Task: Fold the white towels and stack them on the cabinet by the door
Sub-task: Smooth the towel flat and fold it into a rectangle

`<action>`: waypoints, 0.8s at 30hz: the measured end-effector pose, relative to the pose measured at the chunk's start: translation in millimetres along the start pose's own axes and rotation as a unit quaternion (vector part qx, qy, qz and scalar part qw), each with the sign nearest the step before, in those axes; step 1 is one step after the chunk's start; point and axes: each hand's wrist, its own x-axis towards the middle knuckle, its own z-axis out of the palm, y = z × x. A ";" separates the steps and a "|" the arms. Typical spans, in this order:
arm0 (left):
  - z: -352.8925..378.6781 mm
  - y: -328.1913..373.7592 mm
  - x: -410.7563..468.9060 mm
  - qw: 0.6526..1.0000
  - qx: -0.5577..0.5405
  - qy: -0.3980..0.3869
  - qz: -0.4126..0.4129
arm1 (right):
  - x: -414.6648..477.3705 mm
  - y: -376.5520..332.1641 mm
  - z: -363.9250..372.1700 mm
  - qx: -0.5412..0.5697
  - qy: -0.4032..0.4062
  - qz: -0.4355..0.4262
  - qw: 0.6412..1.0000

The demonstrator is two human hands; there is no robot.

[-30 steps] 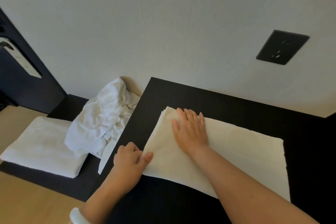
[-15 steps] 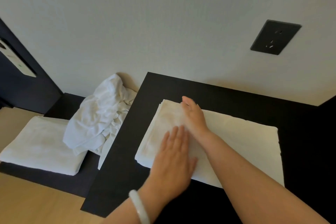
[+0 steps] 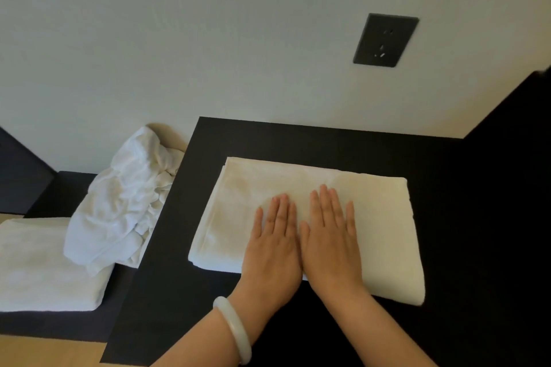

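Pressing down on the towel (image 3: 381, 232), both hands lie flat side by side, palms down and fingers straight, so both are open and grip nothing. The left hand (image 3: 274, 241) and the right hand (image 3: 331, 244) touch each other along the thumbs. They rest near the 6 o'clock edge of the towel, with fingertips toward 12 o'clock. The left wrist carries a pale bracelet (image 3: 235, 331).

The towel is folded into a thick rectangle and lies on the black cabinet (image 3: 298, 140), with bare black surface around it. At 9 o'clock from the towel, a crumpled white pile (image 3: 119, 208) leans against the wall (image 3: 208, 39) and touches the left edge of the cabinet. It sits on a lower dark shelf (image 3: 71, 185). At 8 o'clock, a second towel (image 3: 38, 265), also folded, lies on the same shelf, and the pile covers its right corner. At 1 o'clock, a dark socket (image 3: 385, 39) sits on the wall.

One second ago the left hand was curled at the near left corner of the towel; now it is flat. Half a second ago the right hand was at the far left part of the towel and the left hand lay in front of it; now both are at the middle. The pile and the second towel lie as before.
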 end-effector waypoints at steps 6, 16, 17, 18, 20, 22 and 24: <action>8.3 -1.1 4.6 0.999 -0.022 0.048 0.008 | -5.8 19.0 9.9 -0.013 -0.049 0.002 0.999; 9.8 -12.7 6.1 0.999 0.006 0.026 0.031 | -7.1 34.1 24.8 -0.016 -0.004 0.015 1.000; 9.6 -11.5 7.1 0.999 0.005 0.024 0.028 | -5.0 34.0 24.7 -0.019 -0.002 0.016 1.000; 8.9 -9.2 8.0 0.999 0.001 0.023 0.023 | -3.4 33.2 25.2 -0.023 -0.002 0.019 1.000; 8.0 -3.1 9.4 0.999 -0.002 0.025 0.028 | -2.1 31.3 25.8 -0.018 -0.010 0.027 0.999; 9.7 -2.3 9.2 0.998 0.005 0.027 0.056 | -4.4 34.0 26.8 -0.021 -0.007 0.011 1.000; 7.8 -11.2 9.6 0.997 0.022 0.019 0.068 | -8.2 44.1 26.8 -0.024 -0.005 0.001 1.000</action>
